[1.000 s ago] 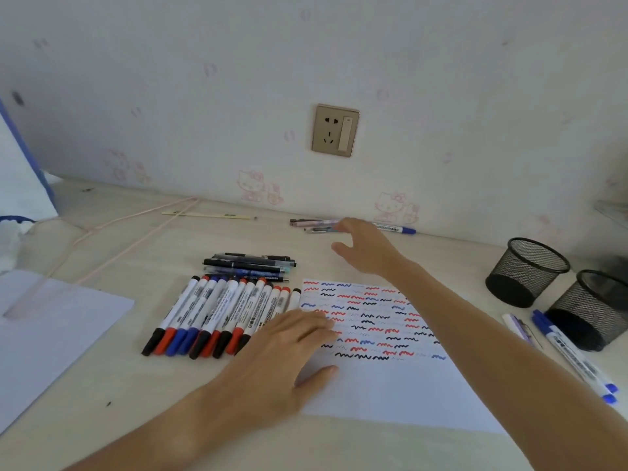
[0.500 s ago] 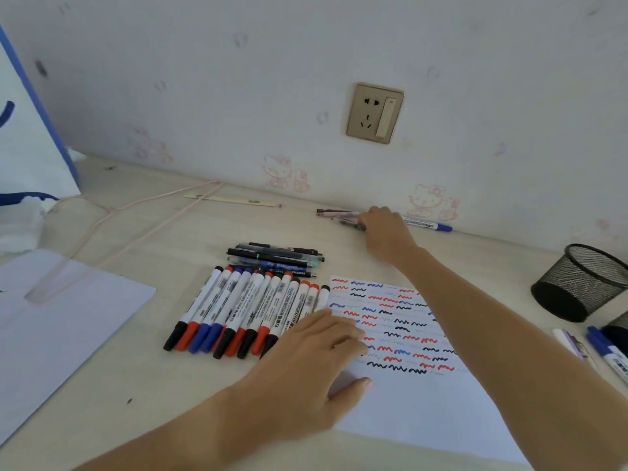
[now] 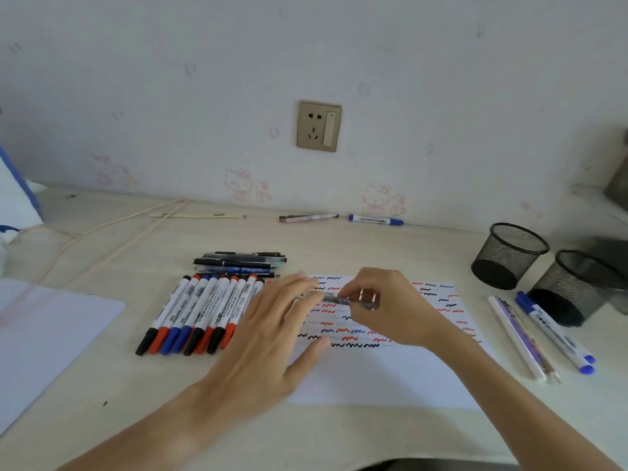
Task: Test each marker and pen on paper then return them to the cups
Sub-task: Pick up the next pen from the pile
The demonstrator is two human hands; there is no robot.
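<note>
Pen (image 3: 343,299) sat pinched in your right hand (image 3: 384,307) over the paper (image 3: 384,379). Left hand (image 3: 272,338) lay spread, fingertips touching the pen.

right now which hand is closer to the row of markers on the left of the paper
Left. The left hand lies right beside the row of markers; the right hand, holding a pen, is farther away over the paper.

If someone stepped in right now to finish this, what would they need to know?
Right hand grips a pen over the squiggle-covered paper; left hand is open, its fingers reaching the pen's end.
Row of markers and dark pens lie left of the paper, more beside the mesh cups.
Many squiggles done. Left: test this pen and any untested ones, then fill the cups.
</note>
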